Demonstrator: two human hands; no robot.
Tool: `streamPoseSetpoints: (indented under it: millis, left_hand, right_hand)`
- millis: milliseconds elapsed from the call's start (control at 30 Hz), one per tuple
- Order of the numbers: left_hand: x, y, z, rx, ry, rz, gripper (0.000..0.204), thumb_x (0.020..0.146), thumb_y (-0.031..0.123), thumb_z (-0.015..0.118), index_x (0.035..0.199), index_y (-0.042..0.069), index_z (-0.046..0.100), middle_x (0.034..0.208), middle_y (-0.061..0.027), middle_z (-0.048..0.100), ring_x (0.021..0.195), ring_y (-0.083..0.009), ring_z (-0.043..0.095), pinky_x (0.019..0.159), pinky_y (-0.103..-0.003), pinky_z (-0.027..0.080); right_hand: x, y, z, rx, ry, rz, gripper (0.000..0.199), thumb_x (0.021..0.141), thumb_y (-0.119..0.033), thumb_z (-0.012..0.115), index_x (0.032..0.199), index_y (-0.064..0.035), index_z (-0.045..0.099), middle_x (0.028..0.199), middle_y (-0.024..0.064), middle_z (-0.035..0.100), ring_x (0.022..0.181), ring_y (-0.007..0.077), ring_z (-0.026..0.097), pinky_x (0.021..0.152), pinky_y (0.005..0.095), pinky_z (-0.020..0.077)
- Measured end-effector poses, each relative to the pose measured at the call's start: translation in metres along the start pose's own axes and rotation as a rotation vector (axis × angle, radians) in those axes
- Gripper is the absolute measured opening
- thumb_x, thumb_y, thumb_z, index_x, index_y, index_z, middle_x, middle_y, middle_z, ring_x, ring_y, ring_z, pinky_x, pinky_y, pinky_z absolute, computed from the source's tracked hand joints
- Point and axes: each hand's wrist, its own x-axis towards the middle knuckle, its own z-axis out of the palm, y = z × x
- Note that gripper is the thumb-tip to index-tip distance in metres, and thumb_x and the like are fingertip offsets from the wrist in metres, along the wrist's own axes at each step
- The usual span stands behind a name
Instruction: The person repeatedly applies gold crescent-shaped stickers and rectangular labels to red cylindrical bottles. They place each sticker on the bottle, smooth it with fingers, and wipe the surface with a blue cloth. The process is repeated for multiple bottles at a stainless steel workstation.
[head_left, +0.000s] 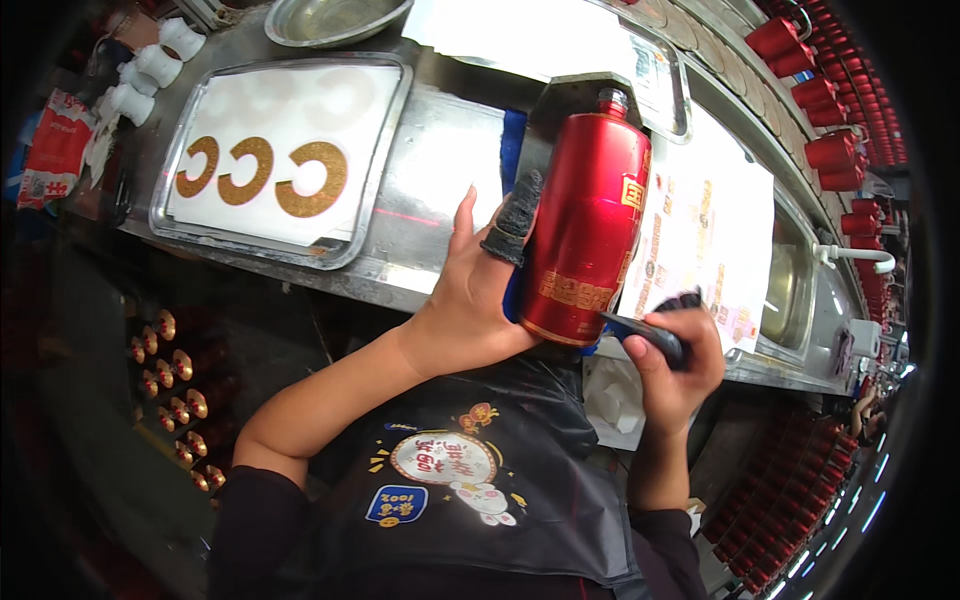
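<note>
A glossy red bottle [585, 220] with gold decorations lies tilted across the front of the work table, its open threaded neck pointing away from me. My left hand [485, 280] grips it along the left side; a dark cot covers one finger and the thumb stands apart. My right hand [688, 360] is closed around a dark tool [655, 340] with a narrow tip, whose exact kind I cannot make out. That tip meets or nearly meets the bottle's lower end, beside a band of gold markings.
Left of the bottle, a metal tray [365, 225] carries white sheets with gold C-shaped decals [318, 180]. A decal sheet [745, 240] lies to the right, before a sink [790, 290] and white faucet [868, 257]. Red bottles [840, 160] line the far right; a metal bowl [330, 28] sits at the back.
</note>
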Motion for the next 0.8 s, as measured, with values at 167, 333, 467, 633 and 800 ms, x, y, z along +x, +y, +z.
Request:
streamPoseSetpoints:
  millis: [167, 333, 467, 633, 800]
  left_hand:
    - [0.006, 0.005, 0.001, -0.015, 0.095, 0.081, 0.111, 0.072, 0.027, 0.087, 0.157, -0.001, 0.022, 0.136, -0.0173, 0.059, 0.128, -0.0355, 0.057, 0.120, -0.066, 0.007]
    - [0.006, 0.012, -0.010, -0.078, 0.074, 0.045, 0.109, 0.072, 0.032, 0.087, 0.156, -0.001, 0.026, 0.140, -0.0208, 0.056, 0.130, -0.0391, 0.055, 0.121, -0.067, 0.007]
    - [0.011, 0.017, -0.005, -0.319, 0.107, -0.120, 0.109, 0.074, 0.041, 0.086, 0.155, -0.002, 0.028, 0.146, -0.0250, 0.048, 0.133, -0.0441, 0.049, 0.122, -0.063, 0.006]
    - [0.014, 0.009, 0.003, -0.354, 0.188, -0.140, 0.079, 0.084, 0.021, 0.081, 0.147, -0.007, 0.041, 0.141, -0.0305, 0.051, 0.131, -0.0411, 0.054, 0.106, -0.042, 0.046]
    - [0.009, 0.003, -0.003, -0.880, 0.105, -0.267, 0.063, 0.103, 0.004, 0.050, 0.158, -0.003, 0.020, 0.163, -0.0229, 0.033, 0.149, -0.0232, 0.035, 0.119, -0.038, 0.028]
  right_hand:
    - [0.058, 0.032, -0.010, -0.039, -0.399, -0.071, 0.029, 0.077, -0.017, 0.085, 0.092, 0.0006, 0.067, 0.085, 0.0082, 0.066, 0.075, 0.0188, 0.060, 0.069, 0.0305, 0.0457]
    - [0.095, 0.028, 0.010, -0.205, -0.310, -0.283, 0.026, 0.073, -0.001, 0.081, 0.094, -0.0020, 0.066, 0.080, 0.0092, 0.062, 0.071, 0.0249, 0.061, 0.065, 0.0329, 0.0486]
    - [0.092, -0.008, -0.003, 0.022, -0.246, -0.318, 0.023, 0.074, -0.001, 0.082, 0.093, -0.0010, 0.069, 0.082, 0.0064, 0.066, 0.071, 0.0146, 0.061, 0.061, 0.0262, 0.0472]
    - [0.099, -0.016, 0.001, -0.050, -0.591, -0.237, 0.026, 0.072, -0.011, 0.085, 0.087, 0.0001, 0.067, 0.078, 0.0089, 0.065, 0.068, 0.0245, 0.061, 0.061, 0.0329, 0.0460]
    - [0.117, -0.014, 0.014, -0.158, -0.534, -0.298, 0.024, 0.072, -0.004, 0.082, 0.088, -0.0010, 0.064, 0.079, 0.0099, 0.062, 0.069, 0.0267, 0.060, 0.062, 0.0337, 0.0474]
